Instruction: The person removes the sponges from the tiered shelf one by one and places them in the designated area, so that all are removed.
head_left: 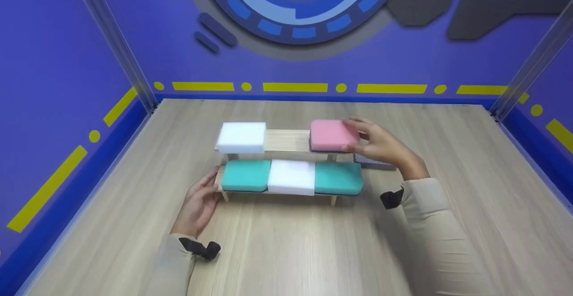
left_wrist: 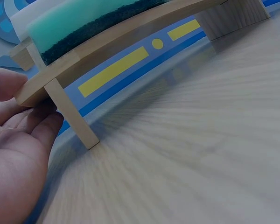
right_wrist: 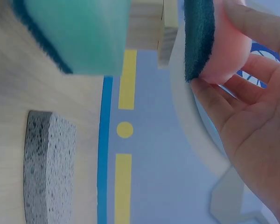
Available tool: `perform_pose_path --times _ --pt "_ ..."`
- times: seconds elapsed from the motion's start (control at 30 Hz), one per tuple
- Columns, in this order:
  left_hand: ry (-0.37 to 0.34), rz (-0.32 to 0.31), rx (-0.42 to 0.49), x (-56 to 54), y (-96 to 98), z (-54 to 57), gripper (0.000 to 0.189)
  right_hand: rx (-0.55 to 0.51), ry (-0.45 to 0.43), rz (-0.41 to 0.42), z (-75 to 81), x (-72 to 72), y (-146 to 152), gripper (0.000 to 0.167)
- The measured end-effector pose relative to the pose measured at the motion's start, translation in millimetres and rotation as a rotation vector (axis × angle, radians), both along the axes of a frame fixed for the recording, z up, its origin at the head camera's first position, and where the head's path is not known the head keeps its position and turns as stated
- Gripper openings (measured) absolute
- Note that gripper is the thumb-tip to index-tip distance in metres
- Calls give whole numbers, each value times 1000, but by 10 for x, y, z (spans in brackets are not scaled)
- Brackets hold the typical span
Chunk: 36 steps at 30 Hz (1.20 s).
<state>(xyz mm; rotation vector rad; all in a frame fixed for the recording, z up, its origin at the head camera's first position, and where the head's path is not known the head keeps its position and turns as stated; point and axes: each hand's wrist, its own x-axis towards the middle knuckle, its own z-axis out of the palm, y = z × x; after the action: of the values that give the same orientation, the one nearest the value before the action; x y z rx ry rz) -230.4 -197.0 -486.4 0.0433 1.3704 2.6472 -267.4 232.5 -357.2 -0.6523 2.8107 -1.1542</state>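
A two-tier wooden rack (head_left: 287,140) stands on the table. My left hand (head_left: 199,206) holds the left end of its lower shelf, thumb on top and fingers beneath in the left wrist view. At the right end of the upper shelf, my right hand (head_left: 382,144) pinches a pink sponge (head_left: 332,135) with a dark scouring layer underneath. A white sponge (head_left: 241,136) lies at the upper shelf's left end, with bare wood between the two. Side by side on the lower shelf are a teal sponge (head_left: 246,175), a white sponge (head_left: 292,177) and another teal sponge (head_left: 338,177).
A grey speckled block (right_wrist: 49,168) lies on the table to the right of the rack, partly behind my right hand in the head view. Blue printed panels (head_left: 286,72) enclose the wooden table (head_left: 277,251) at the back and both sides.
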Motion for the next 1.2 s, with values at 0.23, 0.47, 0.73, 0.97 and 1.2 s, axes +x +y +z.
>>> perform_pose_path --times 0.23,0.47,0.73,0.97,1.2 --pt "4 -5 2 7 6 -1 63 -6 24 -1 -28 27 182 67" --pt "4 -2 -5 5 15 -8 63 -13 50 -6 -48 61 361 66" --pt "13 -12 -23 3 10 -5 62 -22 79 -46 -101 110 544 66" --pt "8 6 -33 5 3 -2 62 -32 66 -58 -132 114 624 68" --pt "4 7 -28 1 12 -1 63 -20 91 -78 -169 134 705 69"
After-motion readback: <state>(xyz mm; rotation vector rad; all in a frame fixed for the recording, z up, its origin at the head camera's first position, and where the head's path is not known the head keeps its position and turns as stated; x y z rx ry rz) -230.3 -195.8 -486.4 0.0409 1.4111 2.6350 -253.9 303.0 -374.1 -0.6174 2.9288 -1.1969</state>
